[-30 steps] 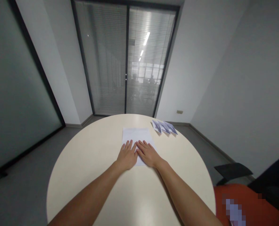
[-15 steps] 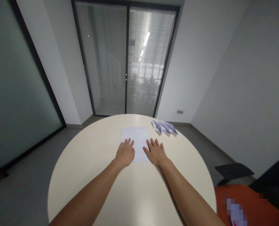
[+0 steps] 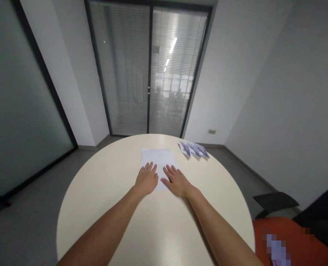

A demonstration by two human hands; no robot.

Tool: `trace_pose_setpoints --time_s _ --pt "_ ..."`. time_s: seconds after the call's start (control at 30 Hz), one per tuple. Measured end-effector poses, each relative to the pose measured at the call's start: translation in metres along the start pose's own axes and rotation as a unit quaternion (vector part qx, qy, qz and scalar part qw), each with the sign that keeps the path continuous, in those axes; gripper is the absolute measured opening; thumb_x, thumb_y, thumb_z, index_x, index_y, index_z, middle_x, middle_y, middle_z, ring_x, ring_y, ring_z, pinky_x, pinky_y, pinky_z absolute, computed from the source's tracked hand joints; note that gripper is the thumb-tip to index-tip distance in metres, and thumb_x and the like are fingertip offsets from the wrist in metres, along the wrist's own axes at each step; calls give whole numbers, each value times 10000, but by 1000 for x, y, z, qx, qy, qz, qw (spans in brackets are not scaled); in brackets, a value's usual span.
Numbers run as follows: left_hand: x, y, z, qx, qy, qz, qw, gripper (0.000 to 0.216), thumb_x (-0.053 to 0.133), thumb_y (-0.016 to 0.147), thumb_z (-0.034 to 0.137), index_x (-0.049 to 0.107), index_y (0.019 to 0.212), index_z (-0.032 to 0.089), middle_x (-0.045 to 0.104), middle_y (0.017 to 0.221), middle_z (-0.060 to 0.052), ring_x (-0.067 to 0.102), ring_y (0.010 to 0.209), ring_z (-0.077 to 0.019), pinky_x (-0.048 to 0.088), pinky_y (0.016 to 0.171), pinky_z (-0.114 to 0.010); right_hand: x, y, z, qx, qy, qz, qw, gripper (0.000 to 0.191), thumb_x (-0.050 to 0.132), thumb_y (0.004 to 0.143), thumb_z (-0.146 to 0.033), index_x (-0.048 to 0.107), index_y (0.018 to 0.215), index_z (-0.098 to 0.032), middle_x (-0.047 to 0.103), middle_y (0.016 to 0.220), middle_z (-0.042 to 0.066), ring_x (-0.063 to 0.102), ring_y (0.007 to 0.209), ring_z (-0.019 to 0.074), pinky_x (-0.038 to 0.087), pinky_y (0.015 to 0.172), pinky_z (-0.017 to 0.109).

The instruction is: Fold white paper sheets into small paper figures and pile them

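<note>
A white sheet of paper (image 3: 157, 154) lies flat on the round cream table (image 3: 103, 177), beyond my forearms. My left hand (image 3: 147, 179) rests palm down on the sheet's near left part, fingers stretched forward. On its near right part lies my right hand (image 3: 177, 181), palm down, fingers spread and thumb pointing left toward the other hand. A narrow strip of paper shows between the two hands. Neither hand grips anything. The sheet's near corners are partly hidden under the hands.
Several folded paper pieces (image 3: 194, 149) stand in a row near the table's far right edge. An orange chair (image 3: 297, 236) with a black armrest (image 3: 276, 201) is at the right. Behind the table are a glass door with blinds (image 3: 130, 74) and a white wall (image 3: 236, 55).
My right hand has slid left across the sheet, closer to my left hand. My left hand has stayed nearly in place.
</note>
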State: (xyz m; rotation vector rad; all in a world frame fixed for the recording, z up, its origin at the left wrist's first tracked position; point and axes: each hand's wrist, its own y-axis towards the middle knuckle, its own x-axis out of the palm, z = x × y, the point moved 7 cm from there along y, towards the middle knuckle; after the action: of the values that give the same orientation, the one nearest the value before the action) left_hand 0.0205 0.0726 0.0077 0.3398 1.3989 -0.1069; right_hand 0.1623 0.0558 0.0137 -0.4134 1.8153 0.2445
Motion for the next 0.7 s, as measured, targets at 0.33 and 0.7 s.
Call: trace_pose_setpoints --time_s 0.33,0.7 --pt "-5 -5 -12 -15 -9 -62 998 583 302 1011 413 337 1547 186 239 1639 -101 222 1517 -301 189 1206 -570 -9 -5 17 35 8 -3 999 820 288 951 -727 234 1596 -224 159 1663 80 114 1535 318 47 1205 592" --pt "-27 -16 -6 157 -118 -147 969 772 554 891 602 357 1544 242 261 1643 -90 203 1522 -306 200 1222 -456 -18 -5 27 -2 19 27 999 778 454 913 -694 409 1530 -223 323 1616 114 265 1486 315 128 1198 548"
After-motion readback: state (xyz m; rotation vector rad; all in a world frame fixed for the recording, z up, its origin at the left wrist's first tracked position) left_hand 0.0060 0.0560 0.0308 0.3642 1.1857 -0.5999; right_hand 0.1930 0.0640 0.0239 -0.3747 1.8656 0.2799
